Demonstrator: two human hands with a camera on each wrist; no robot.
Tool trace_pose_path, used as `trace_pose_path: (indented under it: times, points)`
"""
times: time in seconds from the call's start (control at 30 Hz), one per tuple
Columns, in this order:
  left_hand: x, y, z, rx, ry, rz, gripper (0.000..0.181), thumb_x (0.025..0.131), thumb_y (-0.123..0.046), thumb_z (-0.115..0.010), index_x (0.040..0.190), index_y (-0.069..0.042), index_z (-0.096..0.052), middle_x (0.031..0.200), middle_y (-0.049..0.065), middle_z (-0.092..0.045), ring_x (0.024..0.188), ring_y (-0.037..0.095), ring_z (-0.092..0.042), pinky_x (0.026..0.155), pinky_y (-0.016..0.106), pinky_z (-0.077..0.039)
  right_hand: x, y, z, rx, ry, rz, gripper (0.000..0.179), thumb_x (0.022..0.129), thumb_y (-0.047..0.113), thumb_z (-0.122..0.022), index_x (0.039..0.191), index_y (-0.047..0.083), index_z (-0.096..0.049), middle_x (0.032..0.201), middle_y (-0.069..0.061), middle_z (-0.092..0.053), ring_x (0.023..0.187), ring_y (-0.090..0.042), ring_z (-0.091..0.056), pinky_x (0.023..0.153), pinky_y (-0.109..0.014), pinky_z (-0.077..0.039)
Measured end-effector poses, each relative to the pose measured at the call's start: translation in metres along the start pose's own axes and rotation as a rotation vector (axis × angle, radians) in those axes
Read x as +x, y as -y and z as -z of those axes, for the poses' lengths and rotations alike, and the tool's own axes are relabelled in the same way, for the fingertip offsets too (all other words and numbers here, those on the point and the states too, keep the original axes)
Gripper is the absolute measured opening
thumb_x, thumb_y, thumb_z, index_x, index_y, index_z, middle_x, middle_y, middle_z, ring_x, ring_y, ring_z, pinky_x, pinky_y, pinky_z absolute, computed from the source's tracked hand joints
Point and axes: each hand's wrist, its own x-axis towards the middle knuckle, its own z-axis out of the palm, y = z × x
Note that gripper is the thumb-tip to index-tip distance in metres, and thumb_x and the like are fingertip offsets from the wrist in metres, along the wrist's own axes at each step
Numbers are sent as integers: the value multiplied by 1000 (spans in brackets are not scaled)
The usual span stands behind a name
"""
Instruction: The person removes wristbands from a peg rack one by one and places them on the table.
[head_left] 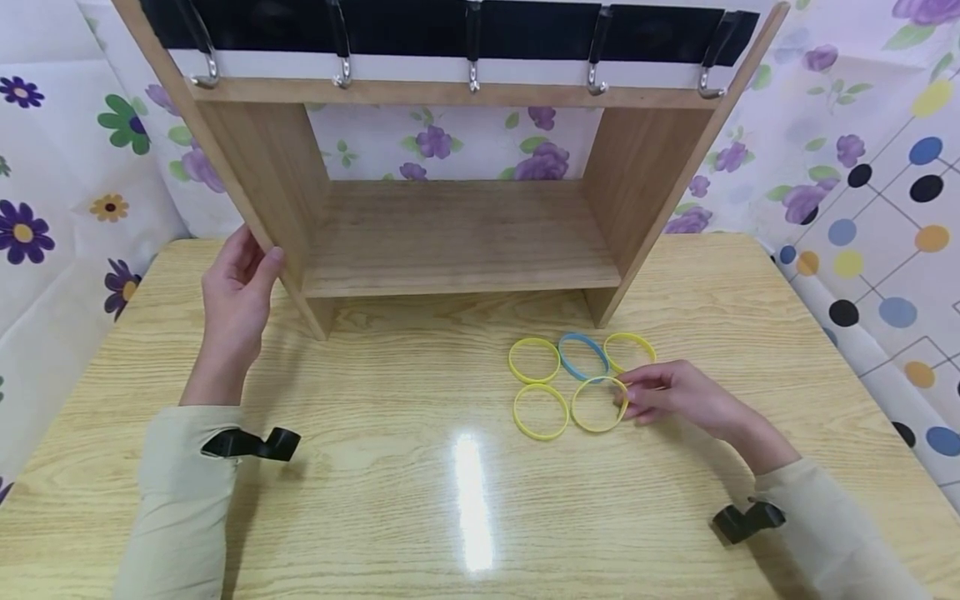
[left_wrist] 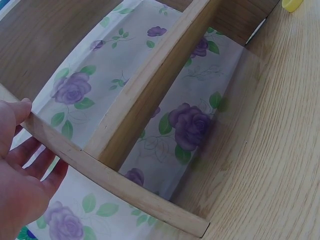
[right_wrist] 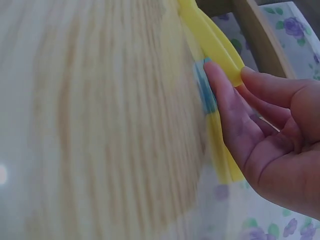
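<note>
My left hand point(head_left: 236, 312) holds the front edge of the left side panel of a wooden rack point(head_left: 461, 258). Its thumb lies on the inner face, the fingers on the outer side, as the left wrist view shows. On the table to the right, my right hand point(head_left: 678, 396) pinches a yellow wristband point(right_wrist: 215, 42) between thumb and fingers; the band looks tilted up from the table. Close by lie a blue wristband point(right_wrist: 205, 87) and several other yellow wristbands, among them one at the lower left point(head_left: 514, 408) and one at the upper right point(head_left: 630, 336).
Metal hooks point(head_left: 472, 79) line the rack's top bar over a black strip point(head_left: 405, 29). The rack stands at the back of the wood-grain table point(head_left: 360, 500). Floral sheets point(head_left: 60, 167) hang behind and at the left; a dotted sheet point(head_left: 892, 275) is at the right.
</note>
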Motion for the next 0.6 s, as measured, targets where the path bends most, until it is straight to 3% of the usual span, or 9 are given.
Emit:
trace_pose_path:
  times: [0.27,0.6]
  points:
    - [0,0,0,6,-4,10,47,96,2,-54,142,-7,-48,140,15,-47,123,20,-47,99,22,-41,4,-1,-2,-44,44,-26,41,95,3,-60,127,-20,-48,105,-23,-66,85,-21,-69,74,-38,-57]
    - [0,0,-1,35,15,-11,46,97,-1,-54,142,-9,-49,141,15,-47,124,21,-47,100,23,-41,3,4,-4,-155,-23,-20,38,94,7,-63,124,-15,-56,95,-18,-68,81,-20,-67,71,-35,-58]
